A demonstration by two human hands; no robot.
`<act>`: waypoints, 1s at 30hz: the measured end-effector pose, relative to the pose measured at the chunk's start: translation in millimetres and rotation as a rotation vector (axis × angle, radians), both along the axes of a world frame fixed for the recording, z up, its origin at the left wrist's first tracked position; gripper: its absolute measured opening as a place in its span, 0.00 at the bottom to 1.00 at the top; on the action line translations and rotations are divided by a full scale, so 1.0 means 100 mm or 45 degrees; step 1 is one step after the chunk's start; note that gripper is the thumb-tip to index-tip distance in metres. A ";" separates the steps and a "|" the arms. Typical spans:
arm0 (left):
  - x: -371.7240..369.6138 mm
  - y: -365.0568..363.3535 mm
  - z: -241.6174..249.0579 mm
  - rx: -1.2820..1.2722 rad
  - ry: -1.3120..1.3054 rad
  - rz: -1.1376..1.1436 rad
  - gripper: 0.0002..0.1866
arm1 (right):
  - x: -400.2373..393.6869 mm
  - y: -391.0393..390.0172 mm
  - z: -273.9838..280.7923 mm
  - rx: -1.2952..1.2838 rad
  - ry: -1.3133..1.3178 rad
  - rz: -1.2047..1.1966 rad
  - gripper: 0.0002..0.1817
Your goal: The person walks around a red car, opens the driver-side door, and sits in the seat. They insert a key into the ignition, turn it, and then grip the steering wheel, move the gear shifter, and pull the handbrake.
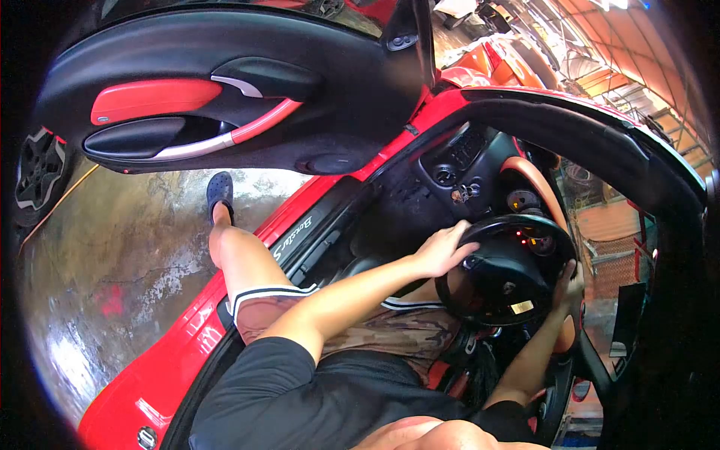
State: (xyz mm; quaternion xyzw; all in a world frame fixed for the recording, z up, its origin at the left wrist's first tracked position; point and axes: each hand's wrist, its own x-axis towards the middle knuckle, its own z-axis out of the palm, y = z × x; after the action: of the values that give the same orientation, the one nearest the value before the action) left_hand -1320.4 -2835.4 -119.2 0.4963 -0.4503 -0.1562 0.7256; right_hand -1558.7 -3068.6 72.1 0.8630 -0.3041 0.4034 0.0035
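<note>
The black steering wheel (495,319) stands in front of me, with a badge and a small pale label on its hub. My left hand (444,253) grips the rim on the door side, its thumb lying toward the hub. On the opposite side, my right hand (568,286) is closed around the rim; part of its fingers is hidden behind it. Past the wheel, red and orange lights glow on the instrument cluster (523,201). A bunch of keys (469,193) hangs at the dashboard beside the wheel.
The car door (330,97), black with red trim, stands wide open. My one visible foot, in a dark clog (220,191), rests on the wet-looking floor (150,247) beyond the red door sill (262,240). A loose wheel (41,172) lies near the door.
</note>
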 end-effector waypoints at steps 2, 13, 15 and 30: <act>0.08 -0.18 0.21 -0.075 -0.141 0.153 0.17 | -0.16 0.03 -0.21 0.089 -0.180 -0.071 0.33; 0.22 -0.64 1.29 0.076 -0.682 0.085 0.17 | -0.75 -0.07 -1.27 0.709 -1.059 -0.276 0.35; 0.14 -0.76 1.30 0.020 -0.703 0.142 0.15 | -0.83 -0.10 -1.51 0.707 -1.063 -0.415 0.37; -0.22 0.05 -0.30 0.095 0.109 0.057 0.21 | -0.35 0.02 -0.36 0.130 -0.158 -0.252 0.24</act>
State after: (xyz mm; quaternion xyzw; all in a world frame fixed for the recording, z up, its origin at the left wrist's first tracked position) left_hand -1342.0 -2830.8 -149.3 0.5258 -0.4017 -0.1777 0.7284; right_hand -1593.7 -3066.8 36.1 0.8012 -0.4076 0.4376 -0.0194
